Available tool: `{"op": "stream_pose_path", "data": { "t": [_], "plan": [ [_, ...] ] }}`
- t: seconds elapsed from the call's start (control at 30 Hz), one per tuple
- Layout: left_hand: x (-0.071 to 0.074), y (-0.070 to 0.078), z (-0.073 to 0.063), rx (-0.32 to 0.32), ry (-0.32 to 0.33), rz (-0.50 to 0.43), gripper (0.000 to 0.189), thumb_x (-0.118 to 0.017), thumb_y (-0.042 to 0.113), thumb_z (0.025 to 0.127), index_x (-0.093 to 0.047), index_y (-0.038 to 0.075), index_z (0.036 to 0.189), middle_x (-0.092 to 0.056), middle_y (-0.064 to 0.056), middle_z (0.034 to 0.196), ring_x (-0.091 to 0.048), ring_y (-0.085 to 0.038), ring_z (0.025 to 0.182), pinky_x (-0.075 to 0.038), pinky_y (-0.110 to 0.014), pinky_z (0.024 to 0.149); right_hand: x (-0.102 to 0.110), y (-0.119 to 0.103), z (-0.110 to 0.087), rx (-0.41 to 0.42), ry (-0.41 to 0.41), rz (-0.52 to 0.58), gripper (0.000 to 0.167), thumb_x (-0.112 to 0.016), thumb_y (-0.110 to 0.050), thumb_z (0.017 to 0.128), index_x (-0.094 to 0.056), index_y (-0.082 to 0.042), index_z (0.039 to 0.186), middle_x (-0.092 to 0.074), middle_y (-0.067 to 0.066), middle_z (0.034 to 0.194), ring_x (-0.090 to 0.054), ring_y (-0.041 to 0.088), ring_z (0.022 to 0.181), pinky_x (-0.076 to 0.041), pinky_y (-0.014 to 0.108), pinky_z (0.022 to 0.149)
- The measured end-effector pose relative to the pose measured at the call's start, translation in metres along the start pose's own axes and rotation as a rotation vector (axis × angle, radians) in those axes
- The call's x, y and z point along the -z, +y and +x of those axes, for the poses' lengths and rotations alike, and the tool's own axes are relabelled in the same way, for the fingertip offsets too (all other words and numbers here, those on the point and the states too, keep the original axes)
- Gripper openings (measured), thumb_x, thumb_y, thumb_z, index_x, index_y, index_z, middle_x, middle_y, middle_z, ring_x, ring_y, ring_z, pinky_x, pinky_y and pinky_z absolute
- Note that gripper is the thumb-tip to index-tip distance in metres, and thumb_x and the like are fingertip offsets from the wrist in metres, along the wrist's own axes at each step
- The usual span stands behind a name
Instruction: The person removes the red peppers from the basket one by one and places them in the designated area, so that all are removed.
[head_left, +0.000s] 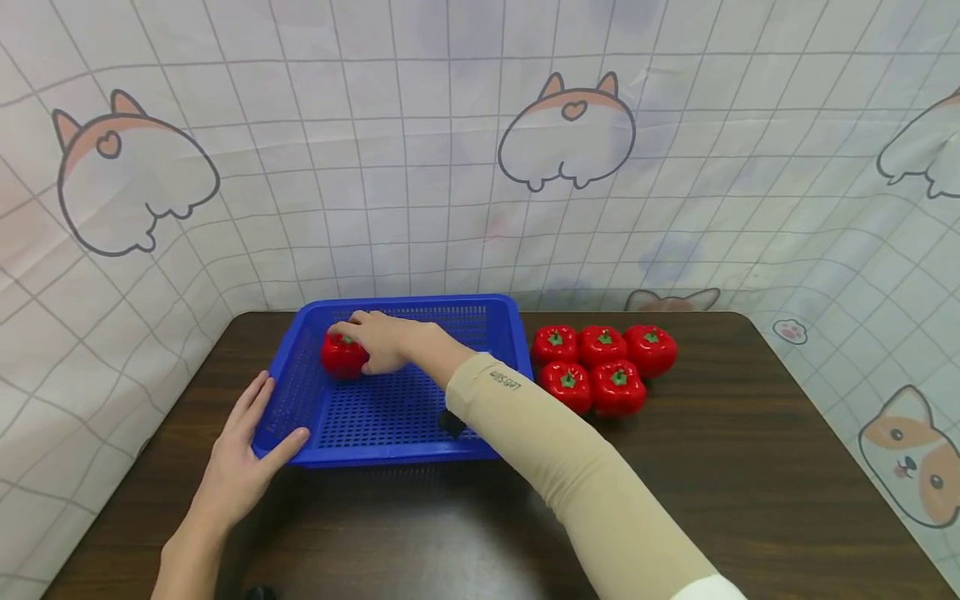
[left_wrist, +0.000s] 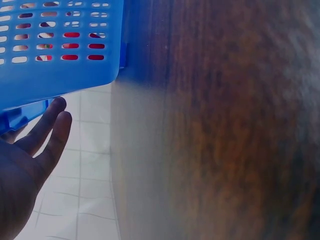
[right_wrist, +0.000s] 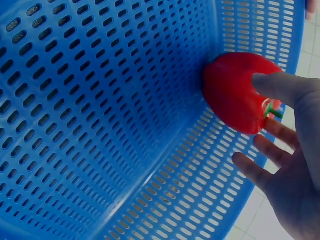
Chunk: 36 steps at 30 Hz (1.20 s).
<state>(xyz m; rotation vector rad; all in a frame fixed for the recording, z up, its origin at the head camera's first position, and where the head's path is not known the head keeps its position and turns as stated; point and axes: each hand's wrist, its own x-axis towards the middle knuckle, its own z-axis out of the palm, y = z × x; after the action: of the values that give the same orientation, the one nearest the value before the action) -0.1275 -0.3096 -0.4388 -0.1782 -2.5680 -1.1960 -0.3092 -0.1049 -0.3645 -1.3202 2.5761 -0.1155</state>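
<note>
A blue plastic basket [head_left: 390, 455] with slotted walls sits on the table. In its far left corner is a glossy red bell pepper [head_left: 341, 360] with a green stem. My right hand [head_left: 384, 340] reaches across the basket and holds this pepper from above. The right wrist view shows the thumb on the pepper's side, one finger at its stem and the other fingers spread. At the basket's near left corner, my left hand [head_left: 243, 454] rests with fingers extended along the outside and the thumb over the rim. Through the slots in the left wrist view, bits of red show.
Several more red bell peppers [head_left: 592, 367] stand in two rows right of the basket. A small black object [head_left: 452, 423] shows at the right forearm, over the basket. The dark wood table [head_left: 720, 475] meets a patterned cloth wall [head_left: 465, 167] behind and at both sides.
</note>
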Motion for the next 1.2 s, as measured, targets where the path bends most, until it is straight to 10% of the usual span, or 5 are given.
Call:
{"op": "stream_pose_path", "data": {
  "t": [0.5,0.9,1.2],
  "plan": [
    [0.000,0.000,0.000,0.003,0.003,0.001,0.086,-0.074,0.028,0.095,-0.025,0.008,0.163,-0.017,-0.006,0.170,-0.021,-0.048,0.149,-0.023,-0.076,0.109,0.001,-0.010,0.006,-0.015,0.021,-0.058,0.058,-0.065,-0.031,0.102,-0.039,-0.033,0.155,-0.029,0.006,0.163,-0.034,0.027,0.145,-0.041,0.041,0.112],
    [-0.002,-0.002,0.001,0.007,0.002,-0.006,0.087,-0.074,0.028,0.095,-0.025,0.009,0.164,-0.017,-0.008,0.170,-0.021,-0.049,0.149,-0.024,-0.076,0.108,-0.004,-0.009,0.013,-0.024,0.081,-0.063,0.044,-0.067,-0.036,0.100,-0.046,-0.029,0.138,-0.042,0.007,0.141,-0.053,0.022,0.113,-0.052,0.034,0.094],
    [-0.001,-0.001,0.000,0.002,0.006,-0.009,0.087,-0.075,0.027,0.095,-0.025,0.008,0.163,-0.017,-0.008,0.170,-0.022,-0.050,0.149,-0.026,-0.076,0.108,-0.012,-0.006,0.017,-0.030,0.101,-0.009,0.053,-0.066,-0.035,0.101,-0.041,-0.028,0.148,-0.041,0.014,0.148,-0.053,0.030,0.128,-0.050,0.038,0.103]
  ]
}}
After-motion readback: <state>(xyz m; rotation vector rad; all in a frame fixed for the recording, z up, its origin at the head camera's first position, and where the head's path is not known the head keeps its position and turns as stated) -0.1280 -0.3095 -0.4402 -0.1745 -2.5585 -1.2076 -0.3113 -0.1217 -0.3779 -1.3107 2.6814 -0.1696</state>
